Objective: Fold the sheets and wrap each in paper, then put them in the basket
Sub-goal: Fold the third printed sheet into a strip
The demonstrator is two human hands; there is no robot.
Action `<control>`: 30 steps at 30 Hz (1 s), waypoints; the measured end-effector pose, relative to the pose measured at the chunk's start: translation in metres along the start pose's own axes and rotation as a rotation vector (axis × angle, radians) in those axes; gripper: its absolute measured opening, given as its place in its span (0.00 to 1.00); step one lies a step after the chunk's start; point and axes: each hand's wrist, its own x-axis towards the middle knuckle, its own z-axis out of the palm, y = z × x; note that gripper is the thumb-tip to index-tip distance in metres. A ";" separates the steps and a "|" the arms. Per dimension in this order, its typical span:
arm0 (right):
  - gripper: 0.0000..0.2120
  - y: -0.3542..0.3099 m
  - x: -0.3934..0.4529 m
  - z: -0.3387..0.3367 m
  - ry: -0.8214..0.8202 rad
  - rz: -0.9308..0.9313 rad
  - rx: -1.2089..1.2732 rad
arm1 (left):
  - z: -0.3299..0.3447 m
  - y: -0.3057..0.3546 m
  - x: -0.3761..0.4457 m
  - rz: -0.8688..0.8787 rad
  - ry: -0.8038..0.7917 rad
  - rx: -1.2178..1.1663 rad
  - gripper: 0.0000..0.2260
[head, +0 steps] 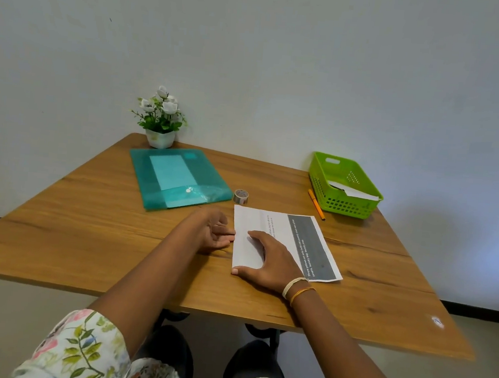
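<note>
Head | right hand (269,258) flat – fingers straight on printed sheet (298,241) | left hand (212,234) seemingly loosely curled, empty

Single head view, looking forward and down over the table (87,235) from the seated person's side, close above both forearms; wall behind.

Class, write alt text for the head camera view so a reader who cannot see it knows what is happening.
A person's right hand presses flat on a printed sheet on a wooden table, while the left hand rests at the sheet's left edge. Behind lie a teal folder, tape roll, orange pen, potted flowers and a green basket holding paper.
</note>
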 end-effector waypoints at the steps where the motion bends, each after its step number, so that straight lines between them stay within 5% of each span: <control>1: 0.47 0.000 0.000 0.000 0.004 -0.002 0.002 | 0.000 -0.002 0.001 0.003 0.005 0.001 0.07; 9: 0.44 0.002 -0.001 0.001 0.035 -0.039 0.060 | 0.015 -0.003 0.003 0.093 0.047 0.389 0.06; 13: 0.38 0.002 -0.003 0.001 0.145 -0.100 0.043 | 0.021 -0.014 0.010 0.230 0.220 0.472 0.08; 15: 0.35 0.002 -0.003 0.001 0.207 -0.118 0.017 | 0.019 -0.018 0.016 0.341 0.261 0.434 0.07; 21: 0.38 0.001 -0.004 0.001 0.172 -0.099 -0.010 | 0.017 -0.045 0.023 0.705 0.047 0.295 0.18; 30: 0.38 -0.004 -0.012 -0.007 0.343 -0.056 0.057 | 0.018 -0.071 0.036 1.177 0.056 0.867 0.20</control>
